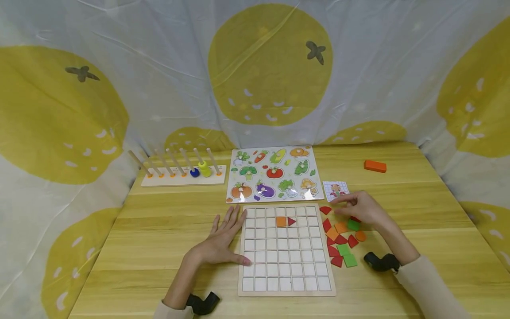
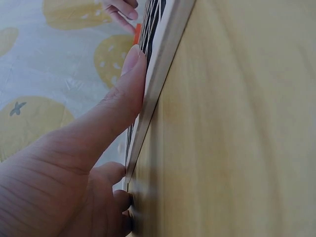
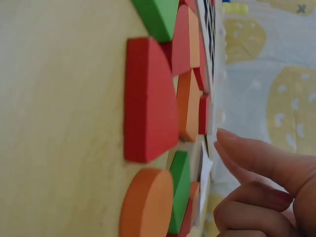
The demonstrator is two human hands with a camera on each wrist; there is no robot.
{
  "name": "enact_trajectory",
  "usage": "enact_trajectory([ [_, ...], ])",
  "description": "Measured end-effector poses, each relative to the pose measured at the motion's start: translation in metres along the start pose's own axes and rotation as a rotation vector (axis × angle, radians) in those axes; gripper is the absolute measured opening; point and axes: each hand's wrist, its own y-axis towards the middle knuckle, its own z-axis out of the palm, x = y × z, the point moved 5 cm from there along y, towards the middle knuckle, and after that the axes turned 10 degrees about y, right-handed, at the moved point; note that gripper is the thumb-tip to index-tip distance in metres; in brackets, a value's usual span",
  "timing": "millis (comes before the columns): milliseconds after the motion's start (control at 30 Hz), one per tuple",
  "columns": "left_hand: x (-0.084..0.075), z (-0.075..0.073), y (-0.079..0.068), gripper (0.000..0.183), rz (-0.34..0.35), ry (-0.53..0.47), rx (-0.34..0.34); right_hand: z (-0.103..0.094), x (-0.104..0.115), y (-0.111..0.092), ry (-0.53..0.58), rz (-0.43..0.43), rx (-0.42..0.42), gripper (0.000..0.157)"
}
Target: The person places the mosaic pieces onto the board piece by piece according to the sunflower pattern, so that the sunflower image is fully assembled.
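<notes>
My left hand [image 1: 218,247] rests at the left edge of a wooden grid board [image 1: 287,293], fingers spread, its thumb [image 2: 126,81] lying over the frame. On the grid sit an orange square [image 1: 281,221] and, just right of it, a red triangle [image 1: 291,221]. My right hand [image 1: 365,208] hovers by a small pattern card [image 1: 330,188], index finger extended over the card's lower edge. Its other fingers bend loosely, with nothing seen between thumb and index. Below that hand lie loose pieces, among them a red quarter-circle [image 3: 153,103], an orange disc [image 1: 360,236] and a green square [image 1: 350,260].
A vegetable peg puzzle [image 1: 260,163] lies behind the grid board. To its left stands a peg rack [image 1: 191,180] with blue and yellow beads on its pegs. An orange-red block [image 1: 375,166] lies at the back right. A fruit-patterned cloth [image 1: 167,79] hangs behind the table.
</notes>
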Motion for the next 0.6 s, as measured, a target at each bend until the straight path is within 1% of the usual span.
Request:
enact_trajectory([
  [200,0.0,0.0,0.0,0.135,0.005,0.001,-0.001,-0.014,-0.011,-0.001,-0.022,0.04,-0.036,0.037],
  [367,0.0,0.001,0.001,0.135,0.01,0.006,-0.003,-0.025,-0.013,-0.004,-0.033,0.055,-0.045,0.039],
  [467,0.001,0.001,0.001,0.135,0.008,0.005,-0.001,-0.024,-0.011,-0.004,-0.037,0.059,-0.02,0.039],
  [600,0.001,0.001,0.001,0.135,0.005,0.002,0.001,-0.012,-0.007,-0.003,-0.037,0.045,0.052,0.034],
])
